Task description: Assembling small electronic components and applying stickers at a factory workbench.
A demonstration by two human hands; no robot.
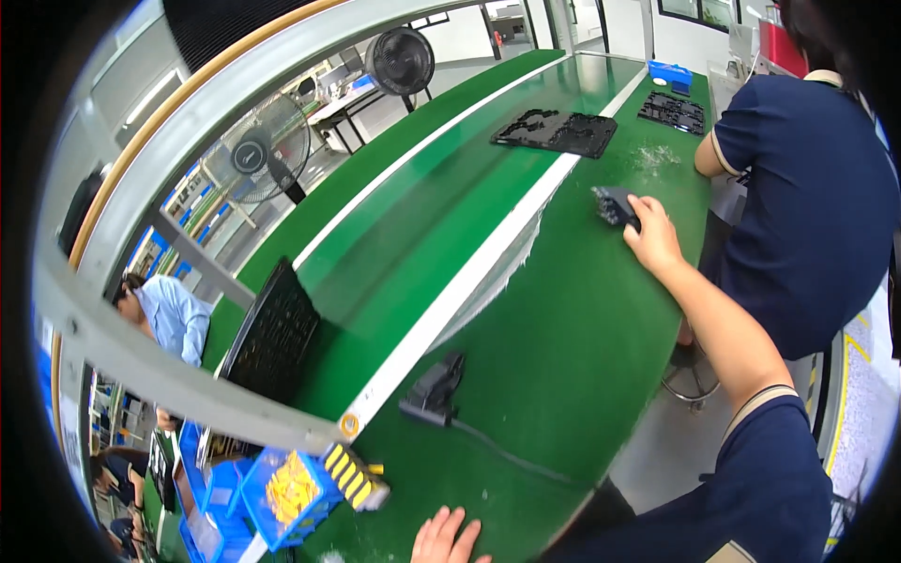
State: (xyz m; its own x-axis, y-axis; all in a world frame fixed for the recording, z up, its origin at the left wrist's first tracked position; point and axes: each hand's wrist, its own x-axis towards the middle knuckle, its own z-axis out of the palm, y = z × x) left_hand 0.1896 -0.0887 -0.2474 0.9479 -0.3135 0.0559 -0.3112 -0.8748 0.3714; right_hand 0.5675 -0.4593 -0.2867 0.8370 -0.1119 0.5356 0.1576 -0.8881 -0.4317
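Note:
My right arm reaches out across the green table (563,310). At its end my right hand (654,233) is closed around a small black block-like thing (615,205) with a ragged greyish edge; its kind I cannot make out. Low in the picture, my left hand (447,538) rests on the tabletop with its fingers stretched out, holding nothing, partly cut off by the lower edge. Between the hands lies a black device (434,389) with a cable (511,453) running toward the table's near edge. Beyond my right hand is a patch of clear scraps (655,159).
Black moulded trays (563,133) lie on the conveyor and another (672,112) on the table. A blue bin of yellow pieces (324,488) stands near the metal post (206,375). A co-worker in navy (812,206) sits at the right. An upright black tray (272,328) is at left.

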